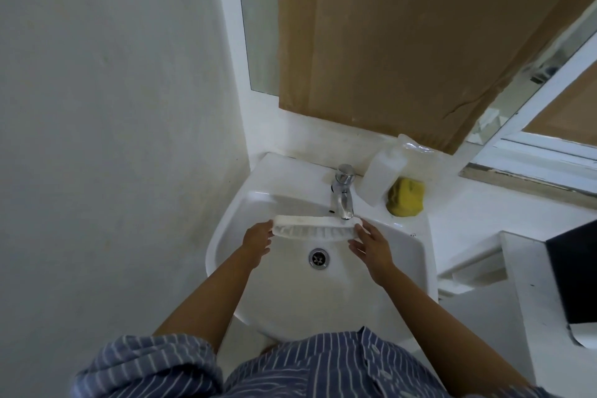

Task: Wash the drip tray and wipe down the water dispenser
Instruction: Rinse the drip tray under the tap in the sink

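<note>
The long white ribbed plastic drip tray [312, 229] hangs over the bowl of the white ceramic washbasin [416, 255], its long axis running left to right, its right end just under the spout of the chrome tap [343, 200]. The left hand [257, 244] holds the left end; the right hand [371, 245] holds the right end, fingers loosely bent around it. The right hand is nearer the tap, so it seems the likelier one to turn the water on.
</note>
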A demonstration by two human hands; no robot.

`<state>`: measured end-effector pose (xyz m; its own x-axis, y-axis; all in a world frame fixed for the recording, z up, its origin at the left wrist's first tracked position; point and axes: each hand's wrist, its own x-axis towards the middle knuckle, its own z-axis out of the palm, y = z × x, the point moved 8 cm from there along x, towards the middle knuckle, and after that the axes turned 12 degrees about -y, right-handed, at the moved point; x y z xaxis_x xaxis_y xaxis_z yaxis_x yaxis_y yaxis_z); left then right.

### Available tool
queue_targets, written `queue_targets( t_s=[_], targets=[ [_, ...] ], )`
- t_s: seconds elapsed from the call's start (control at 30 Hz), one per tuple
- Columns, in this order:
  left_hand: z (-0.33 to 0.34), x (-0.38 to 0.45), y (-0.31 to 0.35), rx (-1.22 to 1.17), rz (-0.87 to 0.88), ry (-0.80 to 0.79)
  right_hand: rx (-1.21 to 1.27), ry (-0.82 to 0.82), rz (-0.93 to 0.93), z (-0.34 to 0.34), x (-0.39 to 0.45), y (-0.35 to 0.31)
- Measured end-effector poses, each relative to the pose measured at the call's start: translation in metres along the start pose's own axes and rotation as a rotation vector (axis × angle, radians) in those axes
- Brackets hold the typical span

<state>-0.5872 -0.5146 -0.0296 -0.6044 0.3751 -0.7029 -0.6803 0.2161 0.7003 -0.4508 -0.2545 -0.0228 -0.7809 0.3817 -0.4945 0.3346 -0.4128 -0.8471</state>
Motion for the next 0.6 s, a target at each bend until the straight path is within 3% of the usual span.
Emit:
queue_targets(
  t_s=[0.2,0.6],
  targets=[
    [0.028,0.001,-0.003,0.082,0.01,-0.041,-0.026,0.114,0.006,-0.039,-0.019,0.006],
    [0.094,0.011,-0.007,0.02,-0.056,-0.17,-0.061,0.344,-0.012,-0.094,-0.057,-0.012]
  ],
)
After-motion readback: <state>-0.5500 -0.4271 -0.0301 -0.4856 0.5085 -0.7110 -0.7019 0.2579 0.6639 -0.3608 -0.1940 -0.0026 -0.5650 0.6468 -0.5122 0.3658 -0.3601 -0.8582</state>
